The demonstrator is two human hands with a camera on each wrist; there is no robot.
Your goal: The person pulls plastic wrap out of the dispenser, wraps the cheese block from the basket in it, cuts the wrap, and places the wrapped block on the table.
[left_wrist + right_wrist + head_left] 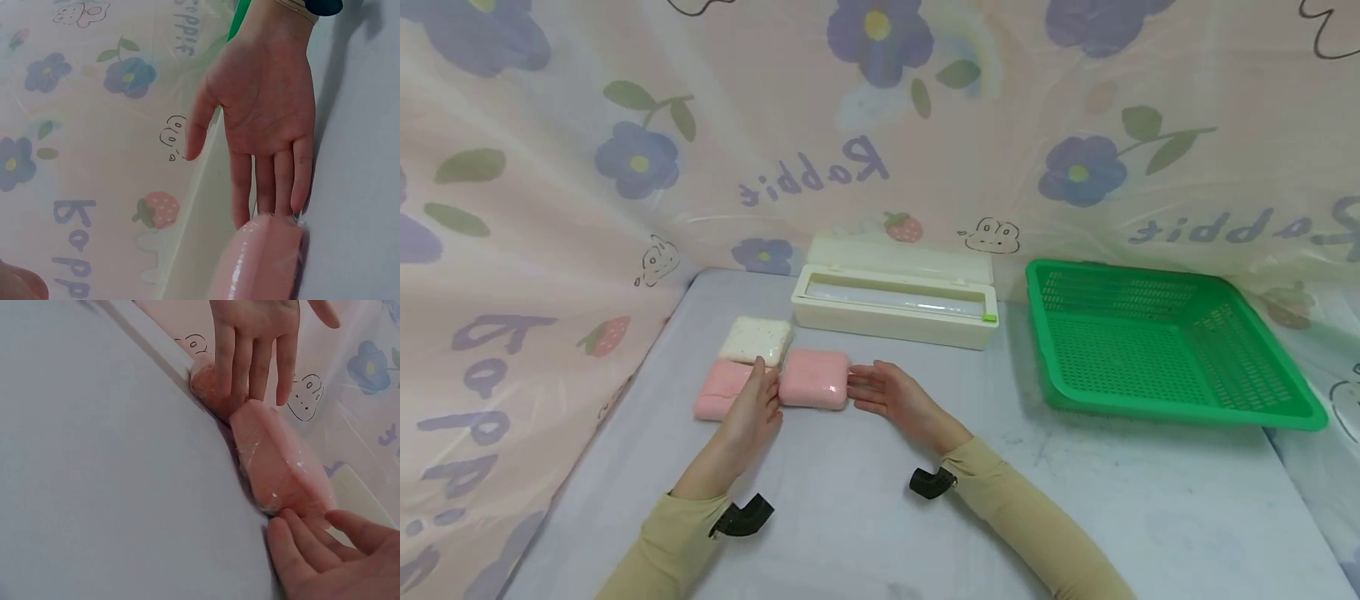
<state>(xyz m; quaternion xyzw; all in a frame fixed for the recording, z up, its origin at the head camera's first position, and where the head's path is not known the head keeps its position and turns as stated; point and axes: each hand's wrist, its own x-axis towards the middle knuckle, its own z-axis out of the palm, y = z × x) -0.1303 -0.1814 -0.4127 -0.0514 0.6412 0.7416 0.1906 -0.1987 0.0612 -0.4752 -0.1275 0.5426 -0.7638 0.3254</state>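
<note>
A pink rounded-square box (814, 379) wrapped in clear film lies on the table between my two hands. My left hand (748, 425) stands on edge at its left side, fingers straight, between it and a second pink wrapped box (721, 390). On the other side, my right hand (904, 400) faces it with extended fingers, the fingertips right at its edge. The right wrist view shows the crinkled film on the pink box (281, 459) and the right hand (337, 559) close against its end. Behind the second pink box lies a white speckled box (756, 340).
A long cream cling film dispenser (891, 327) stands at the back with its lid raised and a roll inside. To the right sits a green plastic basket (1180, 408). Patterned sheeting (925, 150) rises behind and to the left of the pale table (865, 517).
</note>
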